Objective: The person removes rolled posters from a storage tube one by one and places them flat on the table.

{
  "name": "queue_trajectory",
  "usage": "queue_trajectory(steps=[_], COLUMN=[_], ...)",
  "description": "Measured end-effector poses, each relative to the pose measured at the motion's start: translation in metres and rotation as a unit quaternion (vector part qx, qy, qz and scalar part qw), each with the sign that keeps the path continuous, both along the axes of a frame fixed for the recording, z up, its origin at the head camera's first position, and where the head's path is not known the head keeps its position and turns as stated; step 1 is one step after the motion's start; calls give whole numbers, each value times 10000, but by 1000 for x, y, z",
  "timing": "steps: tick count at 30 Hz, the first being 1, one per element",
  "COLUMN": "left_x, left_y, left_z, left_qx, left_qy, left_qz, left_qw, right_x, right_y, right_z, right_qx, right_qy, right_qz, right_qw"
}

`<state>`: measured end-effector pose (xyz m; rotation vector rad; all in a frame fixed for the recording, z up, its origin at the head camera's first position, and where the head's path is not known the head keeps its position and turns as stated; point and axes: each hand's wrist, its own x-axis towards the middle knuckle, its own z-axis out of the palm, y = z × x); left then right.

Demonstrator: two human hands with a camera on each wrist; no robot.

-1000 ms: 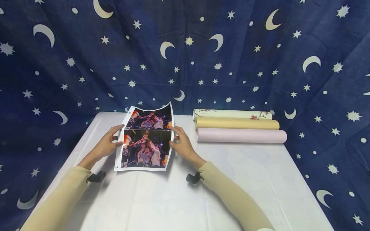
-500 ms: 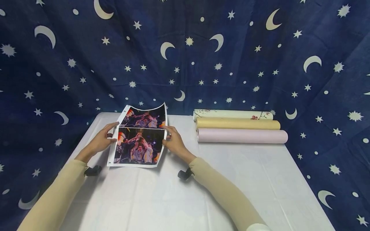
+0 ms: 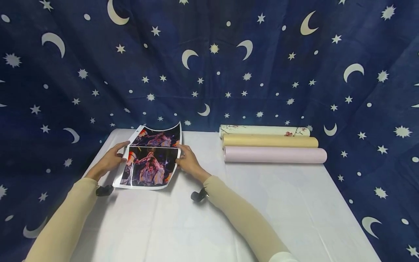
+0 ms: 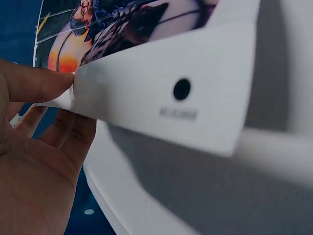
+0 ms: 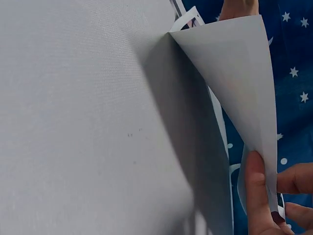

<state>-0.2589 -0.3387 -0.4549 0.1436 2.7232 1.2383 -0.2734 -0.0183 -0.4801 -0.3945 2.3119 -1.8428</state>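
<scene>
Glossy paper bows between two hands across from where I stand: a print (image 3: 148, 165), white-bordered, with one dark, colourful scene above another. It lies directly between the two sets of fingertips, its lower part reaching back toward the person's wrists. The left hand (image 3: 109, 160) pinches one side margin, a digit on the printed face and other fingers behind it, so the gap between them is narrow — barely more than the paper's thickness. The right hand (image 3: 191, 162) pinches the opposite edge just as closely. I'd guess the side grip is meant to support the sheet evenly and keep skin mostly off the coloured areas; the curve probably comes from the fingers pressing inward. Shadow falls on the white table (image 3: 196, 233) below the fingers, though I cannot tell whether any edge touches it. Well to the right of the right fingertips lie three rolls side by side — pink (image 3: 275, 155) nearest, yellow (image 3: 270, 141) next, floral (image 3: 265, 130) farthest. Perhaps they sit there to leave the hands room. Beyond the fingers hangs a starry blue curtain (image 3: 222, 85).
</scene>
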Motion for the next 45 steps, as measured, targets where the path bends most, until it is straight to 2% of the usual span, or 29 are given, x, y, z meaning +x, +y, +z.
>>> queue_trajectory(steps=[7, 13, 20, 23, 27, 30, 33, 37, 40, 45], left_x=[-2, -3, -5, -5, -4, -4, -4, -2, 0, 5], left_y=[-11, -17, -23, -23, -23, -22, -21, -21, -20, -19], left_z=[-4, -8, -11, -11, -11, -11, -10, -8, -4, 1], left_qx=[-145, -84, -162, -182, -230, -393, -595, -593, -514, -443], left_qy=[-271, -212, -361, -418, -395, -249, -189, -458, -612, -334], left_qz=[262, 333, 538, 663, 646, 557, 512, 546, 584, 588], left_qw=[9992, 9992, 9978, 9968, 9969, 9974, 9967, 9957, 9951, 9967], right_x=[-4, -8, -11, -12, -14, -15, -16, -17, -16, -11], right_y=[-14, -21, -23, -23, -21, -19, -17, -14, -10, 0], right_z=[-7, -8, -12, -12, -11, -11, -12, -12, -11, -3], right_qx=[-34, 309, 1119, 1243, 1379, 1373, 1108, 680, 412, 73], right_qy=[-245, -215, 327, 353, 346, 250, 56, -173, -176, -34], right_qz=[-98, -267, -194, -84, -82, -94, -103, -145, -140, 42], right_qw=[9996, 9989, 9930, 9916, 9898, 9902, 9938, 9974, 9989, 10000])
